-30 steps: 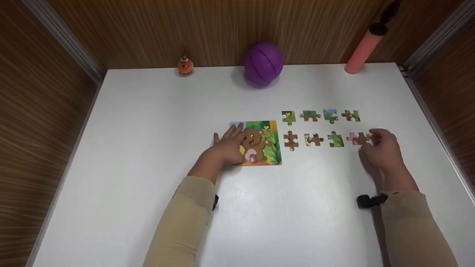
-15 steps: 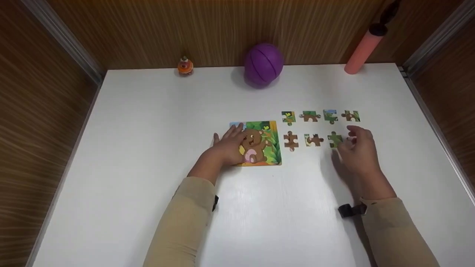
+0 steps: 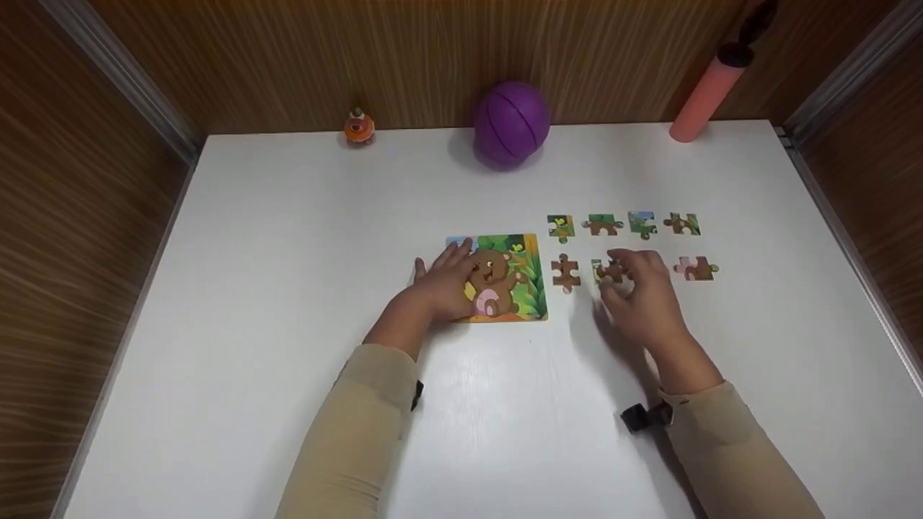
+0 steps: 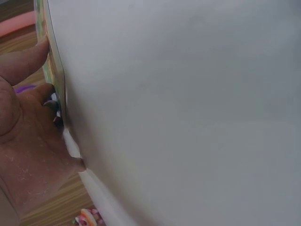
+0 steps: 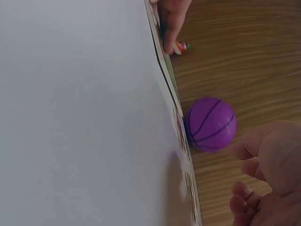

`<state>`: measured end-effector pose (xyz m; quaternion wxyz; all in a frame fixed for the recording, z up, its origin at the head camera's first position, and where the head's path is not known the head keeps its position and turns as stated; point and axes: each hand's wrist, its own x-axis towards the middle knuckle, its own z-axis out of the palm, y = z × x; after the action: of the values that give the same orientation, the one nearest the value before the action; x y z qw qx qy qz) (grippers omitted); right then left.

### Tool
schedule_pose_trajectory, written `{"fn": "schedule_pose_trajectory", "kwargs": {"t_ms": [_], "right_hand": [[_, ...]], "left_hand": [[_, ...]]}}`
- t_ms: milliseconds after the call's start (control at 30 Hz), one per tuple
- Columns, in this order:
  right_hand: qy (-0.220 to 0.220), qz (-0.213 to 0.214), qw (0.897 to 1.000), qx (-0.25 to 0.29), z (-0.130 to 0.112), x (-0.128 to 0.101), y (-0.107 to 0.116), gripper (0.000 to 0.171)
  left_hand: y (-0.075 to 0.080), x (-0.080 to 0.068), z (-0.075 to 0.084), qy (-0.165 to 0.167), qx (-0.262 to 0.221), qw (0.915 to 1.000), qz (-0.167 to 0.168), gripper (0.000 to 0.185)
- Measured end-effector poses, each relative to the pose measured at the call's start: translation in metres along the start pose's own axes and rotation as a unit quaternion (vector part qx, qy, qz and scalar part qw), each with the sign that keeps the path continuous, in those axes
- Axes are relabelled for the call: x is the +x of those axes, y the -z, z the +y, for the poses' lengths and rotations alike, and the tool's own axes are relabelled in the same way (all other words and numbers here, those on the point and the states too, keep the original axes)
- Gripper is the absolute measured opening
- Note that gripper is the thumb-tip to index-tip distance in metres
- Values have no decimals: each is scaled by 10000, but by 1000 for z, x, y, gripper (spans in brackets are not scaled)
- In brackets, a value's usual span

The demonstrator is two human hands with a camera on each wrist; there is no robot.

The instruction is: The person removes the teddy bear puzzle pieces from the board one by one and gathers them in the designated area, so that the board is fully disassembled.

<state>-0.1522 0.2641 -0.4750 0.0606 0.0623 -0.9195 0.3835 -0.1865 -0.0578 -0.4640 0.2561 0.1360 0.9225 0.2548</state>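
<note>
A square bear puzzle board [image 3: 515,277] lies in the middle of the white table [image 3: 288,288]. My left hand [image 3: 447,277] rests flat on the board's left part, fingers straight; the left wrist view shows the left hand [image 4: 23,117] pressed to the board's edge. To the right lie two rows of loose puzzle pieces. My right hand [image 3: 634,288] hovers over the near row, fingertips at a brown piece [image 3: 611,272], covering the piece beside it. A pink-brown piece [image 3: 696,269] lies free to its right. In the right wrist view the right hand [image 5: 263,174] is loosely curled and holds nothing.
A purple ball [image 3: 512,124], a small orange toy [image 3: 359,127] and a pink tube [image 3: 703,90] stand along the table's far edge against the wooden wall. The far row of pieces [image 3: 621,225] lies beyond my right hand. Wooden walls close in both sides.
My right hand has moved left from the pink-brown piece at the row's right end to the brown piece; that pink-brown piece stays on the table. The left hand has not moved.
</note>
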Motion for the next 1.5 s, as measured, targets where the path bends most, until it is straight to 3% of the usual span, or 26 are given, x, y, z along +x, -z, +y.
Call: {"fn": "schedule_pose_trajectory", "kwargs": {"t_ms": [500,833,967,1300,1500], "right_hand": [[367,-502,9980,-128,-39,-2,-40,45],[547,-1032,9927,-309,-62,-2,-69,52],[630,-1180,9908,-206,-68,-1,-79,46],[1071,-1931,9753,-79,-86,2,-104,50],[947,-1917,9762,-354,-89,5,-109,29]], "left_hand": [[5,3,4,30,160,9990,419,97],[7,7,-1,28,181,9985,508,100],[8,7,-3,5,196,9982,573,100],[9,5,-4,2,221,9984,518,104],[10,6,-3,5,174,9988,457,104]]}}
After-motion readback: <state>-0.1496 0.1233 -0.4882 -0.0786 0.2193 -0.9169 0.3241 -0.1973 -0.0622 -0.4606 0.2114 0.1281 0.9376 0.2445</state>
